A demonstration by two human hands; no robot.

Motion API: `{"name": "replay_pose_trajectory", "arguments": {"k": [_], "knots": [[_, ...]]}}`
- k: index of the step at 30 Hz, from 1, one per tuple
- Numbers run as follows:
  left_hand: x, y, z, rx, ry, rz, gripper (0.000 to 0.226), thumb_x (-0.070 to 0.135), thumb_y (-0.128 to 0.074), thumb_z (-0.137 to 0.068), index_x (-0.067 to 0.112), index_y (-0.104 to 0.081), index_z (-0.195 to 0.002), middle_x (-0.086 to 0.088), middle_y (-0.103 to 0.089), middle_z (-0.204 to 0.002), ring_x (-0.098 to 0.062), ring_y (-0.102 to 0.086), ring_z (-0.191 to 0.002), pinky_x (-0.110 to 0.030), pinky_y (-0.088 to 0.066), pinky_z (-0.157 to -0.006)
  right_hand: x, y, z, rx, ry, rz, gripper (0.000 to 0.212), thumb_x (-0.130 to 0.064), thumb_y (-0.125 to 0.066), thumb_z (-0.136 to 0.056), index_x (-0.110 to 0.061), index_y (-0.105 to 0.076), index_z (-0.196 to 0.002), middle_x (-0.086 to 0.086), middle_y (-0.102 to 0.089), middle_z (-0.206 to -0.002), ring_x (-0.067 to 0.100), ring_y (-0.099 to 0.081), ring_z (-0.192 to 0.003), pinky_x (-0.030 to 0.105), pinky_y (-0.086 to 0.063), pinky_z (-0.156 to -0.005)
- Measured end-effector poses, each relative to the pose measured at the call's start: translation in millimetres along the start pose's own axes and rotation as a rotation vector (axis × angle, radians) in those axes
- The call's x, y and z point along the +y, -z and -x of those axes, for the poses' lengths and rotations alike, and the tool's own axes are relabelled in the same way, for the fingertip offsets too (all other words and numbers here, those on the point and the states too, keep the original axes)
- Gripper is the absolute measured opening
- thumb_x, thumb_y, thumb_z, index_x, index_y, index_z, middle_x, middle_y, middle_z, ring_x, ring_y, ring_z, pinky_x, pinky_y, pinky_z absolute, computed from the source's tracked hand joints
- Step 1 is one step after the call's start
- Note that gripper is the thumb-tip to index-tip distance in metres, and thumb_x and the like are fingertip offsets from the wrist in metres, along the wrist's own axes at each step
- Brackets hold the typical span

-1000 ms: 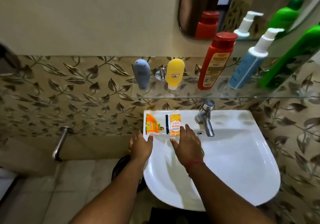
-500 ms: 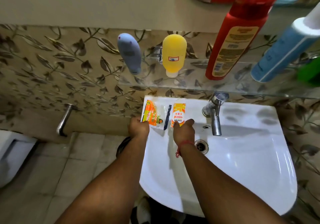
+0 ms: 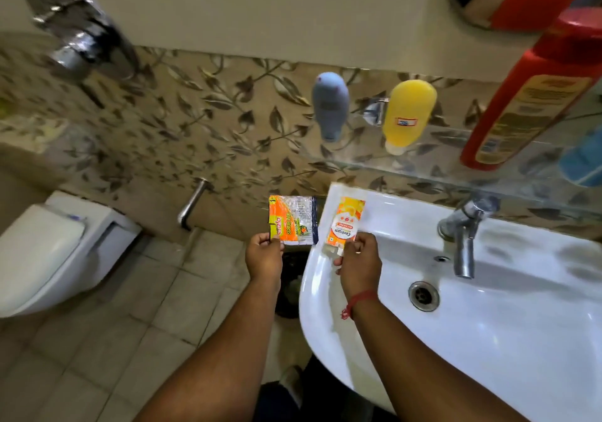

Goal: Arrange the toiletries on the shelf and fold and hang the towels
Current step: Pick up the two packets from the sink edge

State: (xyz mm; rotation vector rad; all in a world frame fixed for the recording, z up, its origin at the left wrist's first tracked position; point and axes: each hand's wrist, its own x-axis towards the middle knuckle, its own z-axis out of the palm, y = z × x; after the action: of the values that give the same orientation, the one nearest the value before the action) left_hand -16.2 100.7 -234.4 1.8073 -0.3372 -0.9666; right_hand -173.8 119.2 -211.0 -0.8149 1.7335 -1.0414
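My left hand [image 3: 264, 256] pinches the lower corner of an orange scrub pad packet [image 3: 293, 220] and holds it just left of the white basin [image 3: 508, 340], over the floor. An orange and white soap packet [image 3: 344, 221] is pinched by my right hand [image 3: 358, 260] above the basin's left rim. On the glass shelf [image 3: 456, 169] over the basin stand a grey tube [image 3: 330, 105], a yellow tube [image 3: 407, 115], a red bottle [image 3: 527, 96] and a blue bottle [image 3: 581, 161] cut off at the right edge.
A chrome tap [image 3: 464, 226] rises at the back of the basin, with the drain [image 3: 422, 295] below it. A white toilet [image 3: 55, 245] stands at the left, a chrome wall spout [image 3: 192, 203] beside it. A dark bin [image 3: 291, 278] sits under the basin's left edge.
Both hands have lifted the two packets off the basin's back ledge. The scrub pad packet has moved left, off the basin. My view has turned left and down toward the toilet.
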Motion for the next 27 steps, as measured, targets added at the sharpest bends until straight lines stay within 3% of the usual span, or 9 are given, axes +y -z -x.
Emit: {"name": "replay_pose_trajectory", "arguments": {"k": [4, 8, 13, 16, 19, 22, 25, 27], "knots": [[1.7, 51.9, -24.4, 0.050, 0.019, 0.015, 0.018, -0.004, -0.056, -0.097, 0.012, -0.054, -0.088, -0.008, -0.060, -0.074, -0.015, -0.056, -0.063, -0.027, -0.048, -0.064, -15.3, -43.5, 33.5, -0.164, 0.025, -0.037, 0.012, -0.011, -0.043, -0.100, -0.017, -0.053, -0.103, 0.006, -0.068, -0.087, 0.019, -0.065, -0.049, 0.030, -0.052, -0.041], [-0.7, 94.1, -58.6, 0.088, 0.037, 0.011, 0.013, -0.007, -0.054, -0.096, 0.005, -0.054, -0.099, -0.008, -0.059, -0.076, -0.016, -0.057, -0.065, -0.028, -0.050, -0.065, -19.6, -90.0, 54.9, -0.281, -0.009, -0.025, 0.010, -0.013, -0.044, -0.102, -0.017, -0.053, -0.106, -0.001, -0.069, -0.094, 0.020, -0.068, -0.056, 0.032, -0.057, -0.045], [-24.5, 134.2, -115.0, 0.079, 0.070, -0.073, 0.009, 0.000, -0.058, -0.097, 0.008, -0.057, -0.096, -0.006, -0.063, -0.077, -0.026, -0.063, -0.076, -0.039, -0.055, -0.082, 7.4, -162.6, 58.4, -0.299, -0.138, -0.069, 0.006, -0.014, -0.050, -0.102, -0.011, -0.054, -0.101, 0.008, -0.067, -0.089, 0.020, -0.064, -0.054, 0.030, -0.053, -0.043], [-51.0, 154.0, -152.4, 0.074, 0.104, -0.140, 0.017, -0.001, -0.060, -0.094, 0.014, -0.058, -0.087, -0.014, -0.068, -0.084, -0.027, -0.066, -0.079, -0.042, -0.056, -0.084, 43.9, -206.7, 54.3, -0.285, -0.263, -0.082, 0.007, -0.013, -0.049, -0.102, -0.008, -0.054, -0.101, 0.010, -0.064, -0.088, 0.015, -0.061, -0.049, 0.027, -0.050, -0.041], [-91.7, 163.9, -197.4, 0.032, 0.141, -0.205, 0.011, -0.003, -0.059, -0.093, 0.008, -0.059, -0.094, -0.022, -0.069, -0.097, -0.028, -0.067, -0.081, -0.042, -0.056, -0.084, 98.4, -247.1, 37.1, -0.220, -0.362, -0.078, 0.014, -0.009, -0.047, -0.102, -0.013, -0.053, -0.091, 0.012, -0.062, -0.083, 0.017, -0.057, -0.048, 0.024, -0.046, -0.038], [-139.5, 164.2, -240.9, -0.022, 0.147, -0.301, 0.008, -0.001, -0.063, -0.091, 0.002, -0.062, -0.099, -0.020, -0.072, -0.096, -0.029, -0.069, -0.081, -0.043, -0.059, -0.085, 159.8, -269.7, 11.2, -0.116, -0.479, -0.044, 0.019, -0.005, -0.045, -0.101, -0.015, -0.052, -0.086, 0.013, -0.061, -0.080, 0.019, -0.056, -0.050, 0.024, -0.045, -0.038], [-193.8, 159.8, -277.4, -0.131, 0.131, -0.416, 0.005, 0.004, -0.067, -0.084, 0.007, -0.068, -0.087, -0.013, -0.073, -0.080, -0.029, -0.071, -0.076, -0.049, -0.061, -0.084, 240.4, -285.4, -24.8, 0.015, -0.562, 0.040, 0.026, -0.008, -0.047, -0.096, -0.024, -0.052, -0.076, 0.013, -0.065, -0.080, 0.026, -0.060, -0.053, 0.034, -0.050, -0.047], [-228.3, 146.8, -295.9, -0.204, 0.166, -0.435, 0.012, 0.007, -0.066, -0.083, 0.017, -0.061, -0.077, -0.009, -0.069, -0.073, -0.034, -0.069, -0.077, -0.046, -0.056, -0.082, 306.8, -287.2, -57.0, 0.055, -0.550, 0.161, 0.019, -0.021, -0.051, -0.089, -0.032, -0.053, -0.073, 0.015, -0.070, -0.087, 0.036, -0.069, -0.069, 0.049, -0.059, -0.060]]}}
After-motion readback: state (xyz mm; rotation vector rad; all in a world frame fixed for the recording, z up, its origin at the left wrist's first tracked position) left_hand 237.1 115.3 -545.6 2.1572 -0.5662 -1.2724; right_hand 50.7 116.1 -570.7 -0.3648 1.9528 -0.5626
